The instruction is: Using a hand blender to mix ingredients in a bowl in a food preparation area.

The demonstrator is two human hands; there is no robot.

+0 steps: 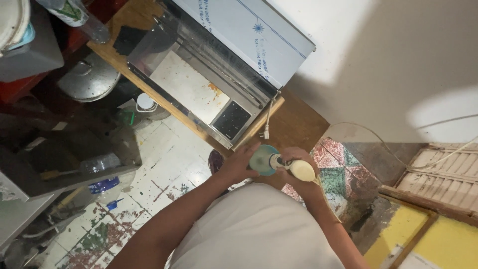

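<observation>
The person holds a small hand tool (286, 166) in front of the torso, just below the near corner of the wooden desk (294, 124). The tool has a cream, rounded handle and a pale teal disc-shaped head. Its long axis runs roughly left to right, handle toward the right, head toward the left.

The right hand (298, 172) is closed around the handle, fingers wrapped tight. The left hand (239, 164) is partly curled, its fingertips touching the rim of the teal head; whether it grips or merely steadies the head cannot be told. Both hands are on the tool, nearly touching each other.

On the desk stands a steel appliance (209, 84) with a raised lid, a dark control panel and a white cord hanging off the desk edge, near the hands but apart from them.
</observation>
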